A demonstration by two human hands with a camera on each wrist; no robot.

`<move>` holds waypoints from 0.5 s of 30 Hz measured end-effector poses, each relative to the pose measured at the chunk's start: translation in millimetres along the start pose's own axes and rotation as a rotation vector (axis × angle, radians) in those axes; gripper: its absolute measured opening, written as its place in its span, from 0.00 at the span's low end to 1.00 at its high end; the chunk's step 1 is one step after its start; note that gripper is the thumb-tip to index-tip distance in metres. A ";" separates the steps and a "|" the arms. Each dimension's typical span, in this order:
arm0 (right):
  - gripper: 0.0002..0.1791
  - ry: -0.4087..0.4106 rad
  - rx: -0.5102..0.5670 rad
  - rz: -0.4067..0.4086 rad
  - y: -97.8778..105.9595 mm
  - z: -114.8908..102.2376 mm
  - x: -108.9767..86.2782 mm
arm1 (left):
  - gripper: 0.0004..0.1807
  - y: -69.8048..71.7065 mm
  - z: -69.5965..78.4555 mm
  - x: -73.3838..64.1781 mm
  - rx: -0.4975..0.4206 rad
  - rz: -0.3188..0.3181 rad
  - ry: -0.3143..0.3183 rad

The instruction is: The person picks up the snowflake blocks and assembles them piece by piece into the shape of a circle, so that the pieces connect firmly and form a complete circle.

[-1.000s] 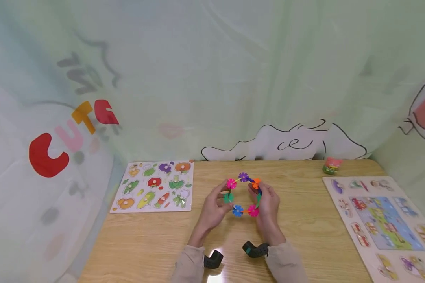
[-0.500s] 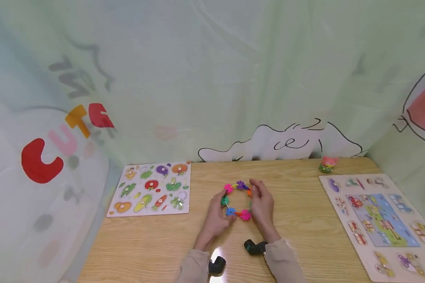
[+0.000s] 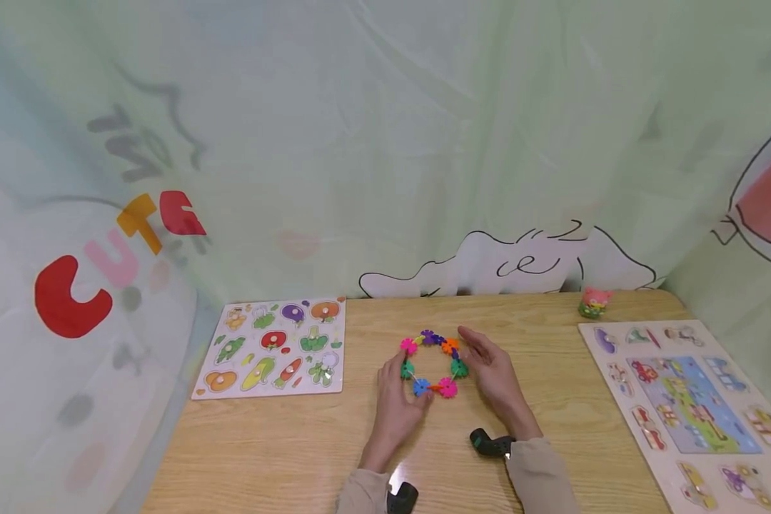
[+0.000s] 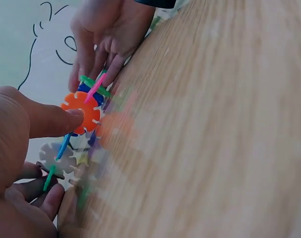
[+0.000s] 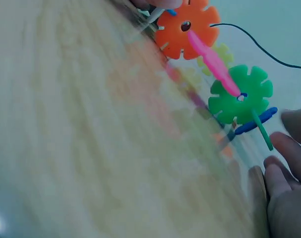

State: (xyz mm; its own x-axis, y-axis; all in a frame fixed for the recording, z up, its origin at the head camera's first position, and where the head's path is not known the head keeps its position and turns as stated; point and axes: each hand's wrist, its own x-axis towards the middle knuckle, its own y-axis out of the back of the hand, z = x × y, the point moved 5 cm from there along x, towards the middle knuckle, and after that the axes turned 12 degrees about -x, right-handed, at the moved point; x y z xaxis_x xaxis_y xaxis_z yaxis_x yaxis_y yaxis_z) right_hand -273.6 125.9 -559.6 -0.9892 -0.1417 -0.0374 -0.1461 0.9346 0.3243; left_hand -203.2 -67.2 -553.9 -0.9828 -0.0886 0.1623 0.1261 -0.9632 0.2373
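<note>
A ring of interlocking plastic snowflake discs (image 3: 448, 387) in pink, green, blue, orange, purple and yellow lies low over the wooden table. My left hand (image 3: 395, 407) holds the ring's left side. In the left wrist view its thumb presses on an orange disc (image 4: 90, 124), while the fingers curl near a whitish disc (image 4: 61, 157). Just right of the ring, my right hand (image 3: 497, 378) is spread open, apart from it. The right wrist view has its fingers (image 5: 289, 148) beside a green disc (image 5: 229, 106) and a blue one, holding nothing.
A vegetable puzzle board (image 3: 266, 348) lies at the left. To the right is a larger vehicle puzzle board (image 3: 594, 357), with a small pink and green figurine (image 3: 595, 303) behind it. A printed curtain (image 3: 411, 178) hangs along the table's back edge.
The ring has come down toward me, from raised and tilted to lying flatter near the table. My right hand has let go of its right side and moved away to the right.
</note>
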 end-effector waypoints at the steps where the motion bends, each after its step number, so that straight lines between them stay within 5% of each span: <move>1: 0.28 0.014 0.004 -0.009 0.4 0.8 -0.2 | 0.48 0.0 0.0 -0.7 0.003 0.002 -0.004; 15: 0.29 -0.005 0.004 -0.027 -2.8 5.8 -0.1 | 0.48 4.6 -4.9 -4.7 -0.022 0.029 -0.009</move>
State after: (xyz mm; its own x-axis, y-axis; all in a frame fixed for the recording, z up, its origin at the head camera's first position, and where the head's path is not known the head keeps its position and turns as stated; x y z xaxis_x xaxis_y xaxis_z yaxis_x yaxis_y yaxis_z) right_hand -273.2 125.2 -565.9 -0.9850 -0.1649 -0.0509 -0.1725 0.9318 0.3193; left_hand -198.6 -72.5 -558.3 -0.9774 -0.1147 0.1774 0.1516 -0.9657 0.2109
